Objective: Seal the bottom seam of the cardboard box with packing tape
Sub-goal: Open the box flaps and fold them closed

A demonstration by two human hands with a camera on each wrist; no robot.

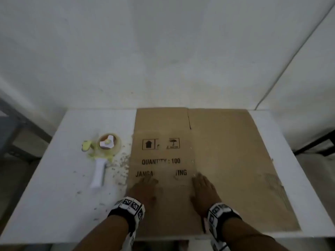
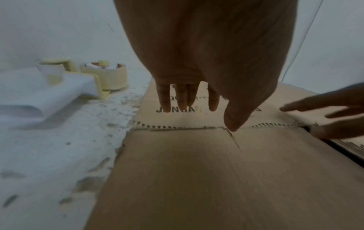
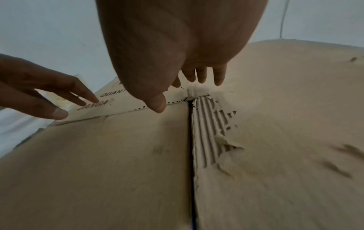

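A flattened brown cardboard box [image 1: 226, 151] lies on the white table [image 1: 59, 196], printed "QUANTITY : 100". My left hand [image 1: 145, 187] hovers open over its near left panel, fingers straight [image 2: 185, 99] above the printed word. My right hand [image 1: 204, 189] is open too, over the slit between two near flaps [image 3: 190, 140], where torn corrugation shows. Whether the palms touch the cardboard I cannot tell. A tape dispenser [image 1: 103, 151] with a yellow frame, white handle and a roll of tape [image 2: 104, 76] lies on the table left of the box, away from both hands.
Cardboard crumbs [image 1: 121, 165] are scattered on the table between the dispenser and the box. A white wall [image 1: 163, 51] rises behind the table with a thin cable [image 1: 290, 60] running down it. Dark shelving frames stand at the far left [image 1: 16, 127] and right [image 1: 315, 144].
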